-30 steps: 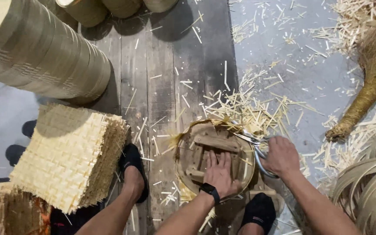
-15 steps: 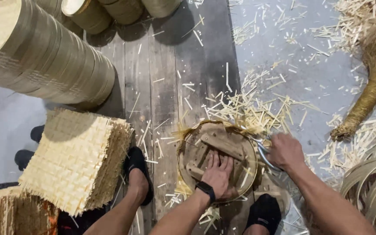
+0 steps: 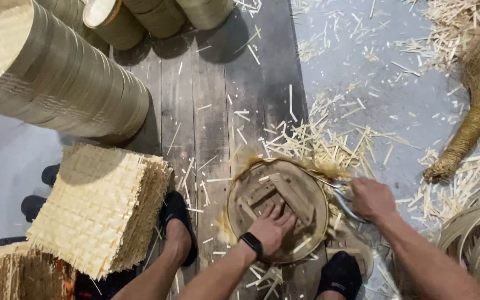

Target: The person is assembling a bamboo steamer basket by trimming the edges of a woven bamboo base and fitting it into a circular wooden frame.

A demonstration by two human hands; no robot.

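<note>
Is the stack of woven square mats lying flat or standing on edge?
Lying flat. The stack of woven mats shows its broad woven face upward, with layered edges visible along its right side, beside the person's foot.

Woven mats left of round frame

The scissor blades vanish under frayed bamboo fringe; the broom and bamboo hoops run off frame.

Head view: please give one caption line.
Left hand presses round wooden disc; right hand grips metal shears.
</note>
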